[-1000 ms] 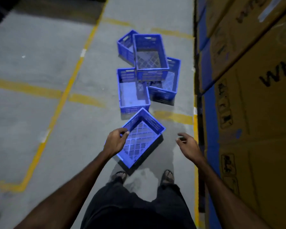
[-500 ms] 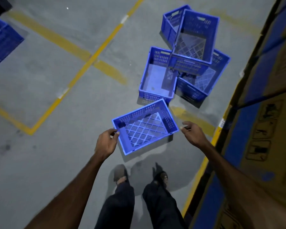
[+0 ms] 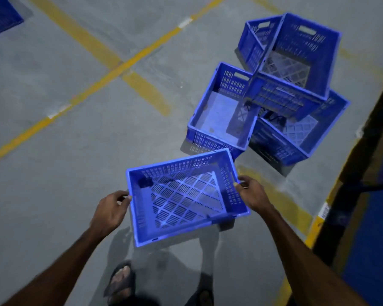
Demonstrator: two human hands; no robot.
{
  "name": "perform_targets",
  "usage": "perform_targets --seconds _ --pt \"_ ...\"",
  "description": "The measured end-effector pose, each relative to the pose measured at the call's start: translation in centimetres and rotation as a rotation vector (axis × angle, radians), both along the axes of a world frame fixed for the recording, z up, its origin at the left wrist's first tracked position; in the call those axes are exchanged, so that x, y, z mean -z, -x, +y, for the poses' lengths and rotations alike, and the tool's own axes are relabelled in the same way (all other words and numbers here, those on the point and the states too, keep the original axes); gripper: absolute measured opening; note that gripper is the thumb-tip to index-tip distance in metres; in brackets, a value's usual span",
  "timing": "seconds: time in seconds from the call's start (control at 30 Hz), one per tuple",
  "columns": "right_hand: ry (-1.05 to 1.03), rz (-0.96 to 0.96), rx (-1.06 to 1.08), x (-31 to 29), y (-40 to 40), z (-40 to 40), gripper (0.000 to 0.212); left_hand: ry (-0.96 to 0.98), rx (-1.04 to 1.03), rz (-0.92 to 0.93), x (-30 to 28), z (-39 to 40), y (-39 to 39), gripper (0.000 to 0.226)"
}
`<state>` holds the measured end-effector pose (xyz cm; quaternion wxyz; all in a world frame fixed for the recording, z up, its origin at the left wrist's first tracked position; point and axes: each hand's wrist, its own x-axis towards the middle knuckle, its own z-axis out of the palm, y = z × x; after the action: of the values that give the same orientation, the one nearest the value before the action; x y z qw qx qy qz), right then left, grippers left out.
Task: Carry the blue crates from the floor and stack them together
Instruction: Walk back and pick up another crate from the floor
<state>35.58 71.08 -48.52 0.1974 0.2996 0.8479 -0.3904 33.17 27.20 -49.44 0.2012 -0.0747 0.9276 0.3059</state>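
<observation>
Since half a second ago the right hand [image 3: 253, 194] has closed the gap to the crate [image 3: 186, 196] and now grips its right end wall, fingers curled over the rim. The left hand [image 3: 110, 212] pinches the left end rim, fingers curled round it. The crate hangs between both hands above the floor [image 3: 75, 151], open side up, tilted, in front of the sandalled feet. A heap of four more crates [image 3: 274, 96] lies just beyond, one propped across the others
</observation>
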Motion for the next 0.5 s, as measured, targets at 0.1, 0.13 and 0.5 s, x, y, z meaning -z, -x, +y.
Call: perform_targets --seconds 0.1,0.13,0.5 --pt "-0.039 -0.016 -0.052 5.7 0.7 1.7 0.050 0.022 -0.014 -0.005 6.5 -0.5 -0.1 0.052" --pt "-0.065 -0.020 -0.052 7.4 0.9 2.3 0.051 0.030 -0.030 0.002 8.3 -0.6 -0.3 0.060" --pt "-0.145 0.005 0.007 19.5 3.0 4.8 0.029 -0.041 -0.175 0.072 18.4 0.9 -3.1 0.062"
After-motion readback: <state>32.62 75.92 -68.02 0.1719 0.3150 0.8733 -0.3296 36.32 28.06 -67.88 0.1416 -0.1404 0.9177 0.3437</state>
